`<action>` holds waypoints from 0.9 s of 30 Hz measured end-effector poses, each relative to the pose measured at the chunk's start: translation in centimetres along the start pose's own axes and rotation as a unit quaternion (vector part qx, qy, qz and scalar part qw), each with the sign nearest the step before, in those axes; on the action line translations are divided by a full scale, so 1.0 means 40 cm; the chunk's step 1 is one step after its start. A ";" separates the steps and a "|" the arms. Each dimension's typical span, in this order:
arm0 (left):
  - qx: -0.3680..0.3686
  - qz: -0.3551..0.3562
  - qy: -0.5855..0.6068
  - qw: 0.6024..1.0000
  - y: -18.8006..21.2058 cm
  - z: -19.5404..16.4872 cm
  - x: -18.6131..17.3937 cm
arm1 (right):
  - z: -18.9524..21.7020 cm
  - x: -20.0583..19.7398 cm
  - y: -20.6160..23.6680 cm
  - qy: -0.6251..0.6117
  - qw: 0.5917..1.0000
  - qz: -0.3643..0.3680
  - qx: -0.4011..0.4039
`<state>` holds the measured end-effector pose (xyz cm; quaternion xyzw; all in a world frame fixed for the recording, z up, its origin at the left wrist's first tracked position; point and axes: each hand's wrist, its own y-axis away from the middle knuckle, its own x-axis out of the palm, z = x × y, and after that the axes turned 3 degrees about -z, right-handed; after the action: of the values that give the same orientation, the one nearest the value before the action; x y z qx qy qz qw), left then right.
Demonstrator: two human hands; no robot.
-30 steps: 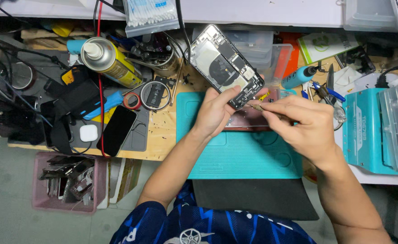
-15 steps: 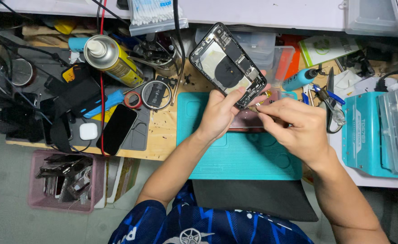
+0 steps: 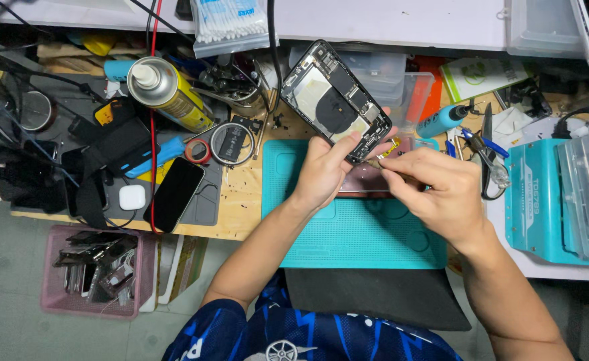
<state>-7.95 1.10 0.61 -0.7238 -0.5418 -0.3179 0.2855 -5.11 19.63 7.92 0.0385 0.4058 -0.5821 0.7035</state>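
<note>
Opened phone (image 3: 334, 100) tilted above teal mat (image 3: 348, 234), gripped at lower end by left hand (image 3: 324, 170); right hand (image 3: 435, 190) just beside, pinching thin tool (image 3: 375, 162) at phone's lower edge.

One head-worn camera looks steeply down, fairly close, over the cluttered workbench (image 3: 241, 200).

The opened phone (image 3: 336, 100) is held tilted above the far edge of the work mat (image 3: 348, 227), which lies on the worktop (image 3: 241, 200). The left hand (image 3: 321, 174) grips its near corner; the right hand (image 3: 435, 190) is just right of it, holding a thin tool (image 3: 377, 164) to that corner. Left of the mat lie a tape roll (image 3: 199, 151), a spray can (image 3: 167, 90) and a dark phone (image 3: 174, 194). Right of the mat stands a parts box (image 3: 542, 200). A bin (image 3: 97, 271) sits on the floor below the worktop's left end.
</note>
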 end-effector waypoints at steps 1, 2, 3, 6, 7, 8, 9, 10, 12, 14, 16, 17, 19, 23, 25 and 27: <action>0.000 -0.001 -0.002 1.000 0.001 0.001 0.000 | 0.000 0.000 0.000 -0.001 1.000 0.000 0.000; 0.000 -0.003 -0.003 1.000 0.002 0.001 0.001 | 0.000 0.001 -0.001 -0.002 1.000 0.000 -0.001; 0.000 -0.003 -0.005 1.000 0.002 0.001 0.001 | 0.000 0.002 -0.002 -0.003 1.000 -0.001 -0.002; 0.006 -0.006 -0.015 1.000 0.000 0.001 0.004 | 0.000 0.004 -0.004 -0.001 1.000 0.002 0.001; 0.008 -0.007 -0.017 1.000 -0.001 0.001 0.005 | 0.000 0.004 -0.005 -0.001 1.000 0.001 0.002; 0.009 -0.007 -0.019 1.000 -0.001 0.000 0.006 | 0.000 0.006 -0.005 -0.002 1.000 0.000 0.003; 0.011 -0.007 -0.020 1.000 -0.002 0.000 0.007 | 0.000 0.006 -0.005 -0.002 1.000 0.000 0.004; 0.011 -0.010 -0.025 1.000 -0.002 0.001 0.008 | 0.001 0.007 -0.005 -0.002 1.000 -0.002 0.002; 0.012 -0.014 -0.033 0.999 0.000 0.001 0.011 | 0.001 0.009 -0.004 -0.001 1.000 -0.006 -0.004; 0.012 -0.020 -0.035 0.999 -0.002 0.003 0.014 | 0.001 0.011 -0.005 0.000 1.000 -0.008 -0.005; 0.014 -0.024 -0.035 0.999 -0.002 0.002 0.014 | 0.001 0.013 -0.004 0.000 1.000 -0.009 -0.003; 0.016 -0.025 -0.033 0.999 -0.001 0.003 0.013 | 0.000 0.013 -0.003 0.000 1.000 -0.008 0.001; 0.018 -0.027 -0.026 0.999 0.001 0.004 0.009 | -0.003 0.013 0.000 -0.004 1.000 -0.007 0.010; 0.007 -0.042 0.003 0.999 0.002 0.008 0.001 | -0.016 0.019 0.007 -0.055 0.998 -0.012 0.042; 0.003 -0.051 0.017 0.999 0.000 0.010 -0.005 | -0.029 0.025 0.009 -0.091 0.995 -0.017 0.037; 0.001 -0.058 0.027 0.998 -0.001 0.012 -0.014 | -0.046 0.033 0.006 -0.122 0.992 -0.020 0.010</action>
<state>-8.01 1.13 -0.10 -0.6816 -0.5757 -0.3529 0.2821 -5.88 19.66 5.78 -0.0335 0.3118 -0.6005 0.7356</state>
